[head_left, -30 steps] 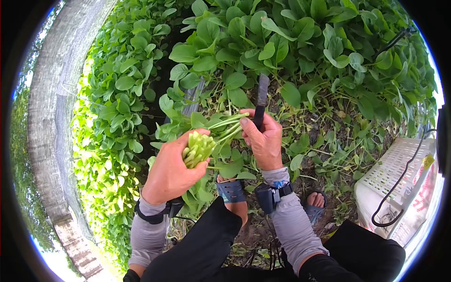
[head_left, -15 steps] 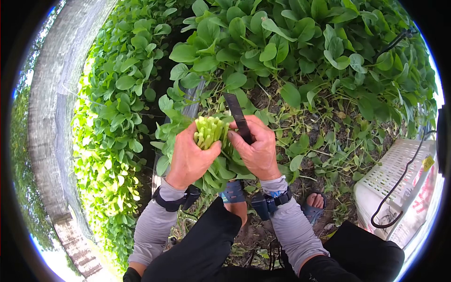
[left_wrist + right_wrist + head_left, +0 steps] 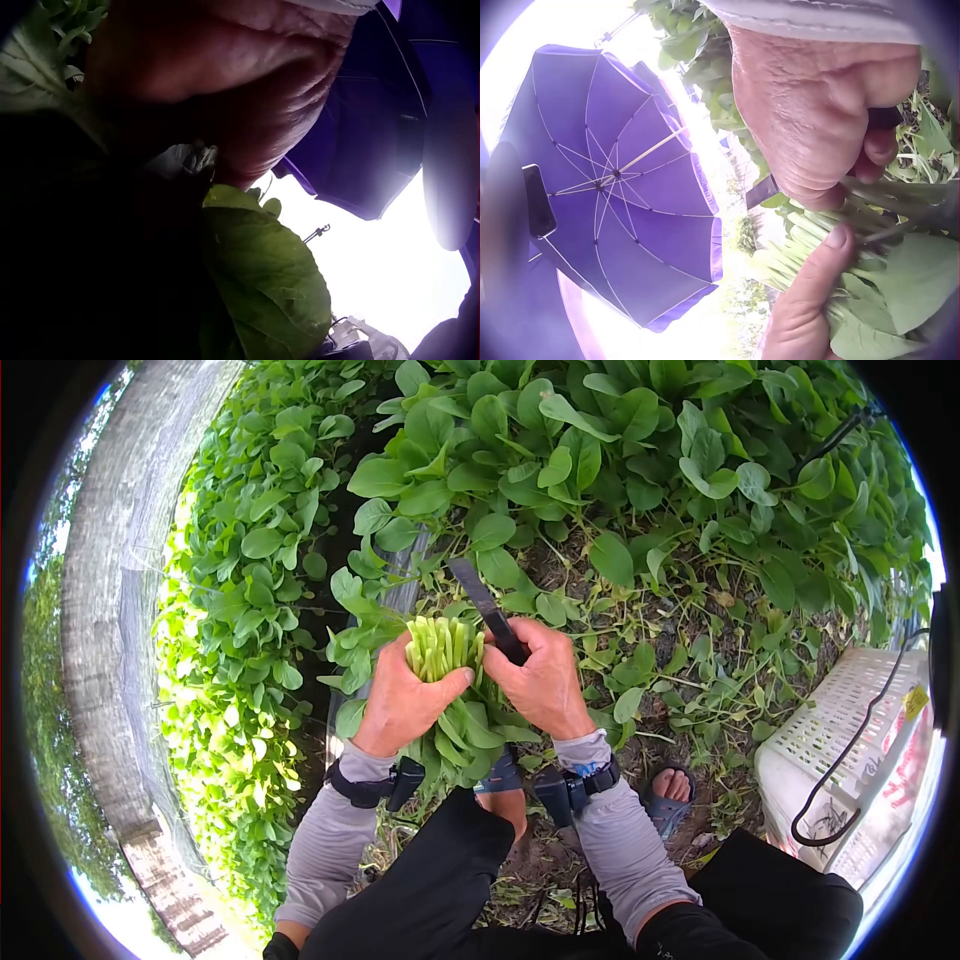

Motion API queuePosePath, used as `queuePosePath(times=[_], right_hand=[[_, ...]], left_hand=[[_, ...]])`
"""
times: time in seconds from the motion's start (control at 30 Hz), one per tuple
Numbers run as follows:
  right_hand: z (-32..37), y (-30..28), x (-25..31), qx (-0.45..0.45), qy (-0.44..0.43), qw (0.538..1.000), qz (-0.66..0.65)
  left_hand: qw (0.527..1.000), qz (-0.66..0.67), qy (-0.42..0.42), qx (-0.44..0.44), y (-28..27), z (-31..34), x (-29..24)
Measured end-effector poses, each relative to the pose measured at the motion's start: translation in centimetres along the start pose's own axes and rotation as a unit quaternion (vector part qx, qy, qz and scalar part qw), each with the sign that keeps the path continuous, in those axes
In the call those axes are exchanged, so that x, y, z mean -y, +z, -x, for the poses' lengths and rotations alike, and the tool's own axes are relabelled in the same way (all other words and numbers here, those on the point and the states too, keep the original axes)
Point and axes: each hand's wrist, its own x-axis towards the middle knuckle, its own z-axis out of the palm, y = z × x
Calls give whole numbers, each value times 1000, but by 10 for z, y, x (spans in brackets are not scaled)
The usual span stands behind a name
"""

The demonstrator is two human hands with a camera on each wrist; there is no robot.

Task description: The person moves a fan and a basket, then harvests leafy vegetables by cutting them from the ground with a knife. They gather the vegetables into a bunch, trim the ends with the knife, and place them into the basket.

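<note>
My left hand point(image 3: 405, 700) grips a bunch of leafy greens point(image 3: 443, 645), its pale cut stem ends pointing up and its leaves hanging below the palm. A knife point(image 3: 478, 595) with a dark, flat blade is held in my right hand point(image 3: 548, 680), the blade slanting up and left past the stems. The right thumb lies against the right side of the bunch. In the right wrist view, the left thumb presses across the stems and more stalks run under the right hand's fingers. One broad leaf point(image 3: 262, 277) shows in the left wrist view, where most of the grip is dark.
Standing leafy plants point(image 3: 640, 450) fill the ground ahead, with another planted row point(image 3: 265, 540) to the left. Loose leaves point(image 3: 690, 690) litter the soil at right. A white slotted crate point(image 3: 840, 730) stands on the far right. A purple umbrella point(image 3: 622, 187) spreads overhead.
A second ago the hands were farther apart, with loose stalks in the right fingers. They came together, the bunch turned stems up, and the knife tilted leftward.
</note>
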Motion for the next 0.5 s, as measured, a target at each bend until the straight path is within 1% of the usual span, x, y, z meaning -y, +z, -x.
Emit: queuePosePath(times=[0.03,0.1,0.13,0.2,0.23,0.27,0.3,0.33,0.4,0.47,0.5], right_hand=[[-1,0,1,0,-4,1000,0],[0,0,3,-3,-3,1000,13],[0,-1,4,-5,-2,1000,26],[1,-1,6,-2,9,1000,23],[3,-1,6,2,20,1000,19],[4,0,4,2,20,1000,19],[5,3,2,-17,40,999,7],[5,4,1,-36,59,998,-5],[5,3,4,-46,47,998,-3],[5,4,3,-55,37,998,0],[5,5,2,-44,29,999,5]], left_hand=[[1000,-1,0,1,3,0,1],[998,53,38,-9,10,-1,8],[998,53,38,-8,11,-1,9],[997,-44,30,-55,12,-2,12],[997,-44,30,-55,12,-2,15],[996,-48,33,-74,12,-3,18],[994,-52,35,-94,11,-3,20],[994,-52,35,-93,11,-3,19],[992,-33,16,-118,8,-1,13],[992,-46,21,-119,5,0,12],[991,-58,24,-120,5,1,12]])
